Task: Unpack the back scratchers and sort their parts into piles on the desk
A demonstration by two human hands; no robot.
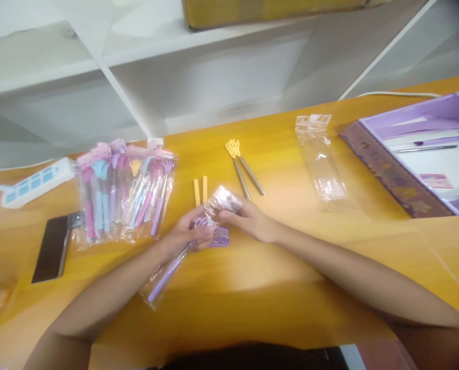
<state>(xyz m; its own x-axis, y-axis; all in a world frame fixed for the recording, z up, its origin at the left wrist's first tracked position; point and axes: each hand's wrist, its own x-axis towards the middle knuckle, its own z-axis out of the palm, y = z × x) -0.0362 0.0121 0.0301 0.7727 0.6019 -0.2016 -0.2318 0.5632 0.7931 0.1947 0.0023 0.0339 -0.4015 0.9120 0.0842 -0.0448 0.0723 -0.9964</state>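
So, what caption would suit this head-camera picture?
Left hand and right hand grip a bagged purple back scratcher; more bagged scratchers lie nearby.

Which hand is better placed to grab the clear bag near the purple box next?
Probably the right hand. It's nearer the clear bag, which lies out to the right. It would have to let go of the plastic wrapper first. The left hand is farther away, holding the wrapped purple stick.

The nearest handle (pixel 163 282) is lilac, the unbagged claw heads (pixel 234 148) yellow.

From close above, the head view faces forward and down over the table (pixel 268 293).
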